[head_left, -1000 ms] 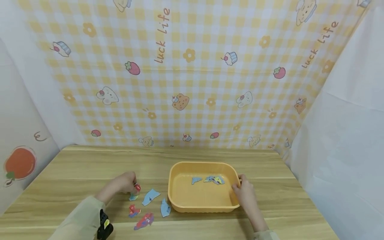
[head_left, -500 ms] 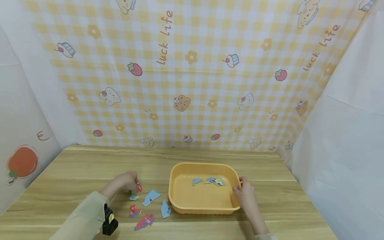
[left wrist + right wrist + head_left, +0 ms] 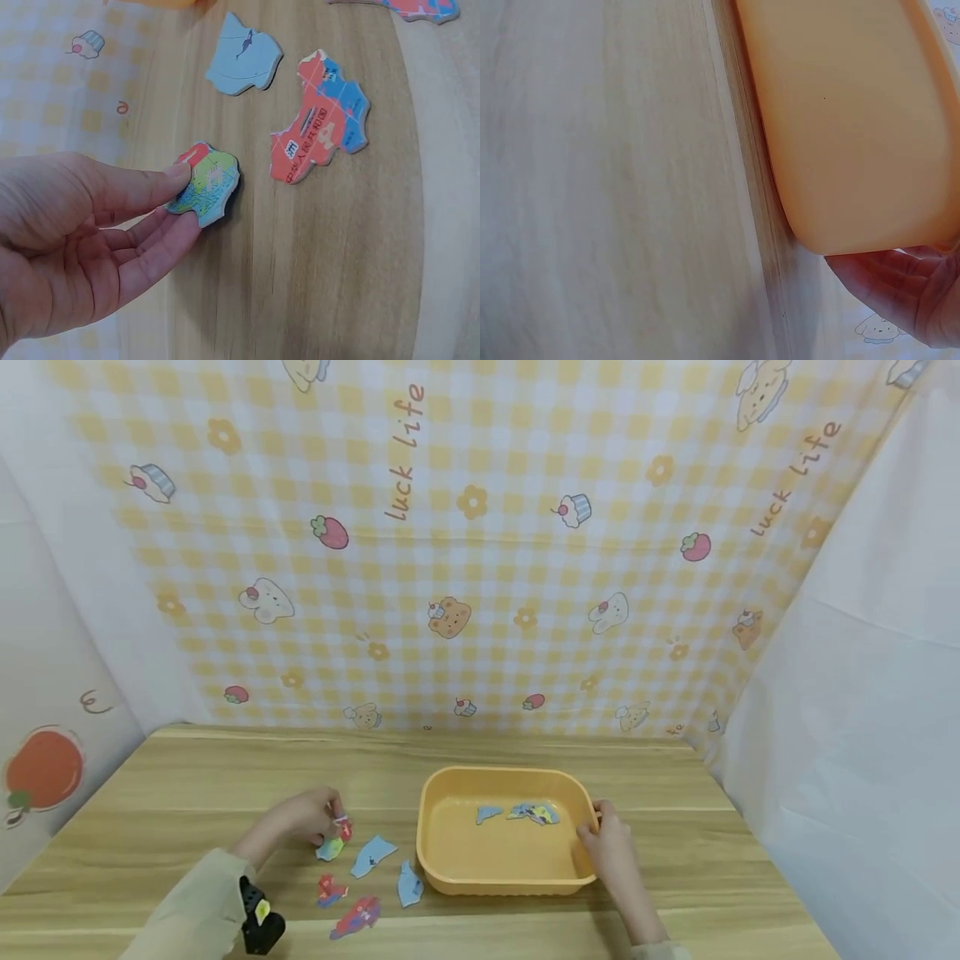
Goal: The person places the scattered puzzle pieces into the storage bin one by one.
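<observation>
On the counter (image 3: 225, 768) at left, left hand (image 3: 308, 816) pinches a green-and-red puzzle piece (image 3: 211, 182) by its edge, liable to slip if the pinch loosens; rightward, a blue piece (image 3: 409, 886) lies just beside the yellow tray (image 3: 495, 853), whose right end the right hand (image 3: 614, 848) grips: a leftward push might shove that piece.

The person's left forearm (image 3: 258, 845) extends forward and inward. The left hand (image 3: 313, 816) forms a pinch grip: thumb (image 3: 139, 186) nearly straight, fingers (image 3: 161, 259) bent opposite it, part of the palm exposed. The right forearm (image 3: 639, 912) slants forward and slightly inward; the right hand (image 3: 613, 847) grips, its thumb set apart on the inner side, its fingers bent.
</observation>
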Demonstrator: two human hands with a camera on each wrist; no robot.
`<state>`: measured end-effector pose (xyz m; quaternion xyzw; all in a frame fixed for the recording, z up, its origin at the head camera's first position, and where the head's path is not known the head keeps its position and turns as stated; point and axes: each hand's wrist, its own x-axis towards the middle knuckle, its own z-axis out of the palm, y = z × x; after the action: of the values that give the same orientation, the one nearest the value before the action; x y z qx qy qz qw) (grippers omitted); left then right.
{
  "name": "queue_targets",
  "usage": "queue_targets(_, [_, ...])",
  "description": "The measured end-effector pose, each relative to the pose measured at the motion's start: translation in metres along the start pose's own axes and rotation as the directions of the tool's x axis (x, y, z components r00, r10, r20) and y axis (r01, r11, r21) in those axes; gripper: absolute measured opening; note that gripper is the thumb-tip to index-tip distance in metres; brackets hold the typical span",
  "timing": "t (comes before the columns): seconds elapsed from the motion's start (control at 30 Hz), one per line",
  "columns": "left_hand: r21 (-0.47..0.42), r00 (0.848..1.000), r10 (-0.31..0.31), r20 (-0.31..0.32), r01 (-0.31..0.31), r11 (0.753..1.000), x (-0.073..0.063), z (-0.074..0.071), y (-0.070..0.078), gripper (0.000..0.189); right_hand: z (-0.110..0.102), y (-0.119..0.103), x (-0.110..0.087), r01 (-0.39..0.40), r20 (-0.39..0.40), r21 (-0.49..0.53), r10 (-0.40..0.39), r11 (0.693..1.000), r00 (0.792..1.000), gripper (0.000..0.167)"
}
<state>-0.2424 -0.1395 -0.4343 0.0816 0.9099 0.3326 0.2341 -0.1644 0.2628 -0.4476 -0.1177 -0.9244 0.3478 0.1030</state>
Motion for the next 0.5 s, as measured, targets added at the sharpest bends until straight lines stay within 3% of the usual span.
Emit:
queue_targets(0.17, [-0.080,0.999,0.033,0.008,-0.032,0.996,-0.001,-0.008,-0.005,0.010,0.001,0.000,0.001,0.007,-0.004,-0.006,-0.007,1.000,1.000,0.034])
queue_targets(0.33, [-0.085,0.996,0.087,0.013,-0.086,0.993,-0.001,-0.017,-0.007,0.010,0.002,0.002,0.002,0.010,-0.017,-0.003,-0.010,1.000,1.000,0.033])
queue_targets(0.5, [-0.097,0.995,0.102,0.015,-0.100,0.990,-0.002,-0.022,-0.009,0.011,0.002,0.003,0.002,0.013,-0.007,0.007,-0.013,1.000,1.000,0.032])
